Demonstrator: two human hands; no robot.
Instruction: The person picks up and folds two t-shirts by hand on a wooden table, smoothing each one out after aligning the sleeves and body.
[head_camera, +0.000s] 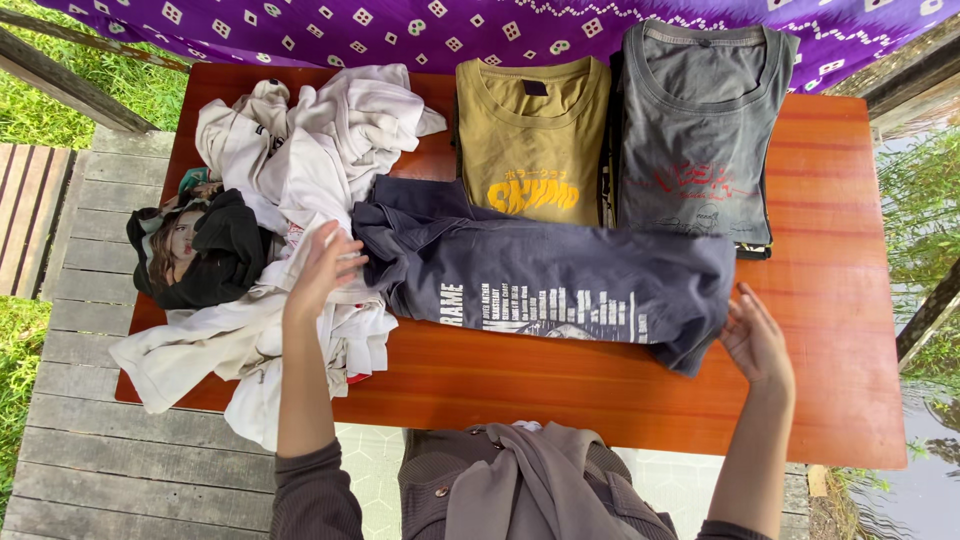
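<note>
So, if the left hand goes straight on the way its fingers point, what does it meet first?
Probably the pile of white clothes. The left hand points up and away over the table, at the edge of the dark grey shirt; depth is unclear.

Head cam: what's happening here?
A person stands at a wooden table with a dark navy T-shirt laid lengthwise across it. The left hand is at one end of the shirt and the right hand at the other; both look open. A pile of white clothes lies to the left. Behind the shirt sit a folded mustard T-shirt and a folded grey T-shirt.
</note>
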